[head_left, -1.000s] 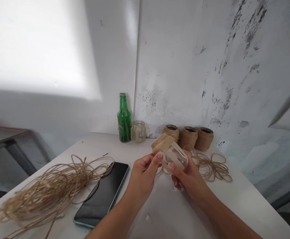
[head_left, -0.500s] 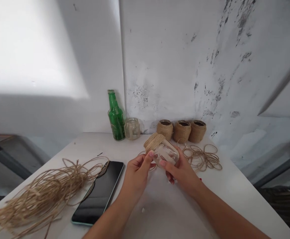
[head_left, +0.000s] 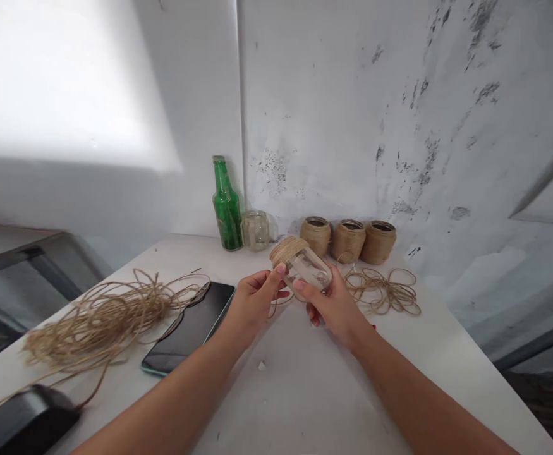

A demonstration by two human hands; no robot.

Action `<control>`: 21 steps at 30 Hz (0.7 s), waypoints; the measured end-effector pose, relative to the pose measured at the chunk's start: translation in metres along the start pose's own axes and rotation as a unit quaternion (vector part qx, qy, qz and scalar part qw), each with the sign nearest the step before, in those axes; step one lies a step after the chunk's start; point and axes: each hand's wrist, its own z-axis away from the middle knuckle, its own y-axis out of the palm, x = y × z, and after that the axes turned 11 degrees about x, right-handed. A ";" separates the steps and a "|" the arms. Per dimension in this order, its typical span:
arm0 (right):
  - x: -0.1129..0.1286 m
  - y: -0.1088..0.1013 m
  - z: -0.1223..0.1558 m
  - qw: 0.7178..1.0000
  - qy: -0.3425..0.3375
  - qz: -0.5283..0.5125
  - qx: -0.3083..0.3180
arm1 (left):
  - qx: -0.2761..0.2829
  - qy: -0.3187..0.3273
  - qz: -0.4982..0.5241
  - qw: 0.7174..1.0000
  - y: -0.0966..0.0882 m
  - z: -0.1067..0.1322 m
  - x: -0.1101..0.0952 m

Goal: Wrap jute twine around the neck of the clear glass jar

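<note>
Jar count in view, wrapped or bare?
5. Partly wrapped jar between left hand and right hand; bare glass jar beside green bottle; three wrapped jars in a row near the wall. No others visible.

Smooth glass jar point(head_left: 310, 265); rough, matt twine wrap point(head_left: 286, 251), seemingly jute.

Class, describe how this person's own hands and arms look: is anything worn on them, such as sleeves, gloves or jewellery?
The left hand and right hand are ungloved. No watch or bracelet shows at either wrist, and no sleeve covers the visible part of either forearm. No ring can be seen, though some fingers are partly hidden.
</note>
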 end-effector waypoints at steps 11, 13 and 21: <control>0.006 0.002 -0.002 1.000 -0.011 0.007 0.001 | 0.011 0.017 -0.002 1.000 -0.001 0.000 -0.001; 0.008 0.003 0.000 1.000 -0.006 0.004 0.001 | 0.010 0.014 -0.005 1.000 -0.002 0.000 0.000; 0.002 0.009 0.002 1.000 -0.003 -0.025 0.010 | -0.016 -0.005 -0.014 1.000 -0.004 0.005 0.002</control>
